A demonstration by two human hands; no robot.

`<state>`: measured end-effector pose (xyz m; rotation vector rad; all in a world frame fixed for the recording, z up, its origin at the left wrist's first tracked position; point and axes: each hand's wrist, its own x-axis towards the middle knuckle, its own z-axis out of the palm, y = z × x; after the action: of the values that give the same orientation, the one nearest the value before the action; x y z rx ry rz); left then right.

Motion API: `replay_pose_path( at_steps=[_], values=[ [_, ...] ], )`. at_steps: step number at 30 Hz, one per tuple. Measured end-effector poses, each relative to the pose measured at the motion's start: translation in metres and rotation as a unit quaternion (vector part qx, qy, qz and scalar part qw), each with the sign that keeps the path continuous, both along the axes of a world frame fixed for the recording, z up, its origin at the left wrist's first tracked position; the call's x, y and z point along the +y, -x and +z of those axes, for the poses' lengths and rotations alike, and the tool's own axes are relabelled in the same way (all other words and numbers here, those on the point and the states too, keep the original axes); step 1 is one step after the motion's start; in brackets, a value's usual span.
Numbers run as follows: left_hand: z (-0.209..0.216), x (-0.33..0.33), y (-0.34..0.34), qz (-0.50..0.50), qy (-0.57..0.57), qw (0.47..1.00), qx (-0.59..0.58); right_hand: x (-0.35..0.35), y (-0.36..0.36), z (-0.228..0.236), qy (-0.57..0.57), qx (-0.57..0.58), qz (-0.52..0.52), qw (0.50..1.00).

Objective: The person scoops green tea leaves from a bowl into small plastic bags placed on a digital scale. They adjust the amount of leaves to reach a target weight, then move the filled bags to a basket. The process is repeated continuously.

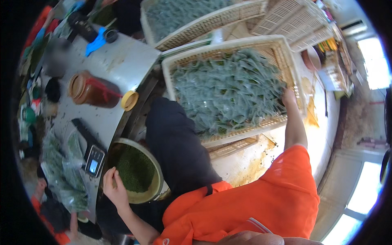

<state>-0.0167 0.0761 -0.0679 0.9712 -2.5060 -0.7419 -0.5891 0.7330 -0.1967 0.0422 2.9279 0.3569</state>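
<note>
A large cream plastic crate (294,67) stands in front of me, heaped with clear plastic bags (228,90) of something green. At the crate's right side, my right hand (289,97) reaches in among the bags; its fingers are mostly hidden there. On the left, my left hand (115,188) hovers over the near-left rim of a round bucket (157,179). Its fingers are slightly bent and apart, with nothing visible in them. Small green grains (132,168) fill much of the bucket. Beside it on the table lies a digital scale (93,163) with a lit display.
The metal table (122,53) holds a brown jar (92,90), a yellowish lid (129,100), a blue cloth (96,42) and more filled bags (61,171). Another full crate (183,16) stands beyond. Other people's arms (73,224) show along the left edge.
</note>
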Motion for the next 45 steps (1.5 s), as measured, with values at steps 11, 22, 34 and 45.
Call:
replay_pose_path(
  at_steps=[11, 22, 34, 45],
  values=[
    [0.007, 0.009, -0.021, 0.018, 0.043, 0.999, 0.010, -0.074, -0.037, 0.000, 0.096, 0.311, 0.167, 0.931],
    [-0.011, 0.010, -0.054, 0.060, -0.014, 0.998, -0.009, -0.571, -0.313, 0.184, 0.591, 0.147, 0.580, 0.542],
    [-0.132, 0.020, -0.055, 0.084, -0.186, 0.956, -0.209, -0.730, -0.358, 0.107, 0.691, 0.003, 0.545, 0.475],
    [-0.197, -0.027, -0.007, 0.203, -0.118, 0.959, -0.161, -0.735, -0.350, 0.099, 0.691, 0.026, 0.537, 0.483]
  ],
)
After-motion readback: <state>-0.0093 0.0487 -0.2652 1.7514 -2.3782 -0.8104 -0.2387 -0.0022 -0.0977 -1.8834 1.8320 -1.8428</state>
